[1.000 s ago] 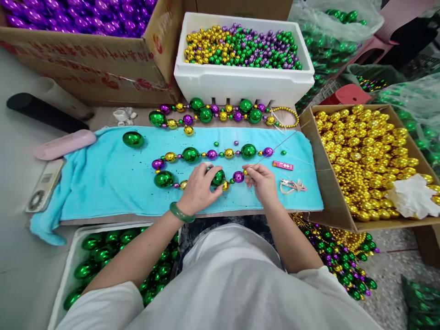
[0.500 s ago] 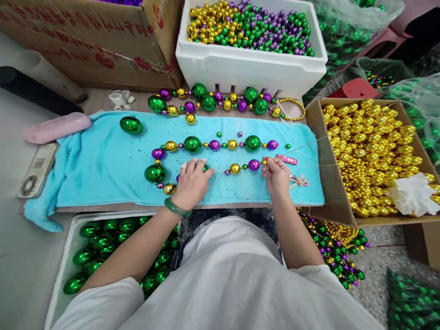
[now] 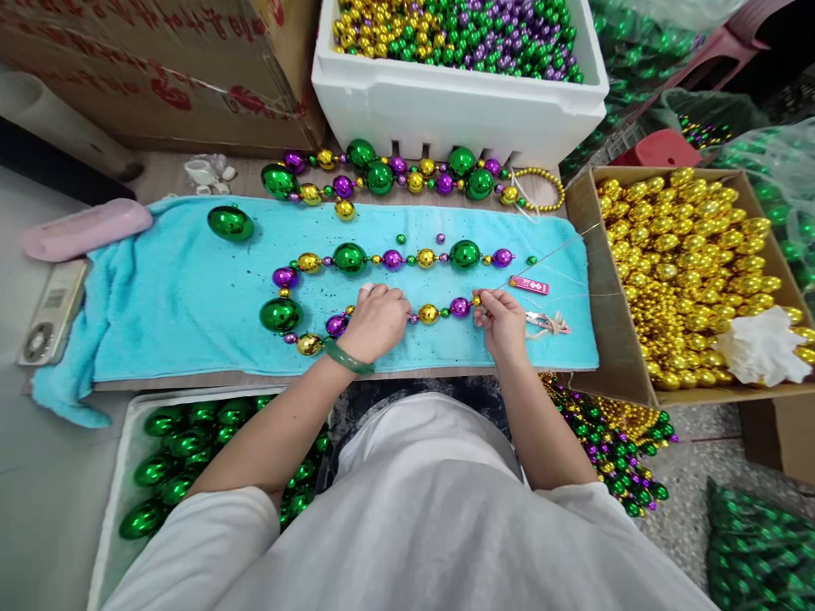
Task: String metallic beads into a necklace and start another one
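A string of green, gold and purple beads (image 3: 350, 258) lies in a U on the turquoise towel (image 3: 184, 288). My left hand (image 3: 379, 324), green bangle at its wrist, is curled over the lower run; it hides the beads beneath. My right hand (image 3: 501, 324) pinches the same run at a small gold bead (image 3: 476, 300), just right of a purple bead (image 3: 459, 307). From near my right fingers a thin needle-like wire (image 3: 560, 248) slants up and right. A loose green bead (image 3: 230, 223) rests at the towel's upper left.
Behind the towel lies another bead strand (image 3: 380, 178), before a white foam box (image 3: 458, 106) of small beads. A carton of gold beads (image 3: 643, 378) borders the right. A pink lighter-like piece (image 3: 530, 286) and snips (image 3: 548, 323) lie by my right hand. Green beads (image 3: 191, 443) fill a box below.
My right hand drew the end of the run rightward, opening a stretch of bare thread. My left hand then moved right, and that gap no longer shows. The view has tilted downward.
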### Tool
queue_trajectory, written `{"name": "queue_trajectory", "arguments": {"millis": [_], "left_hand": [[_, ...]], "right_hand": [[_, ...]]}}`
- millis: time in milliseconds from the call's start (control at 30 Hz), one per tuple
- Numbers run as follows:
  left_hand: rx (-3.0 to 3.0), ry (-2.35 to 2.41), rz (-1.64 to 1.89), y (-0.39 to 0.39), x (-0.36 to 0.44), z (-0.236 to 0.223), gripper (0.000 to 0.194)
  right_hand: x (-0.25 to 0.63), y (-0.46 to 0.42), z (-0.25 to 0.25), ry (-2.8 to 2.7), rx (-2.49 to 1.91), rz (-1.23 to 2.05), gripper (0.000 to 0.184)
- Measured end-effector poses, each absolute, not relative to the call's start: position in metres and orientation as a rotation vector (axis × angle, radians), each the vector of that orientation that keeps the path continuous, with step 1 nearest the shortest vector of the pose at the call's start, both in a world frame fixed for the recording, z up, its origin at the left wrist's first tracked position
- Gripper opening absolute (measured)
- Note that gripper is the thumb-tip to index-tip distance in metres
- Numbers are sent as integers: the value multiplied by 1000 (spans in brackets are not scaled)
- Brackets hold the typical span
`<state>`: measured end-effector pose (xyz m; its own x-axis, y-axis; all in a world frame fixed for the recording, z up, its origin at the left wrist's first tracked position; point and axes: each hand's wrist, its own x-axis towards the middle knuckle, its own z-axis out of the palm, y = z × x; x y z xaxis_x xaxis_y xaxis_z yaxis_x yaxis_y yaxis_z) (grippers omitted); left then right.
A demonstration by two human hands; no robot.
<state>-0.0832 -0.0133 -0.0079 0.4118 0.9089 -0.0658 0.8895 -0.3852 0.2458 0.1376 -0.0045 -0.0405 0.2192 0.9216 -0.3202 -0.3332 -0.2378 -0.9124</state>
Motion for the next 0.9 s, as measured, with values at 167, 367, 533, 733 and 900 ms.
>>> {"name": "queue_trajectory", "arguments": {"millis": [167, 367, 533, 733, 900], "left_hand": [[2363, 1579, 150, -13, -83, -6, 25], [2277, 1609, 223, -10, -89, -11, 25], [2321, 1588, 164, -9, -93, -12, 30], [2359, 1586, -19, -7, -91, -9, 30], [2415, 1553, -113, -6, -90, -6, 37]], "right_hand": [[136, -5, -39, -652, -1304, 1332, 28], [131, -8, -29, -670, -1270, 1353, 25], [129, -10, -22, -673, -1220, 1363, 25], [128, -9, -18, -696, -1197, 1353, 25], [132, -8, -16, -703, -1194, 1335, 22]]}}
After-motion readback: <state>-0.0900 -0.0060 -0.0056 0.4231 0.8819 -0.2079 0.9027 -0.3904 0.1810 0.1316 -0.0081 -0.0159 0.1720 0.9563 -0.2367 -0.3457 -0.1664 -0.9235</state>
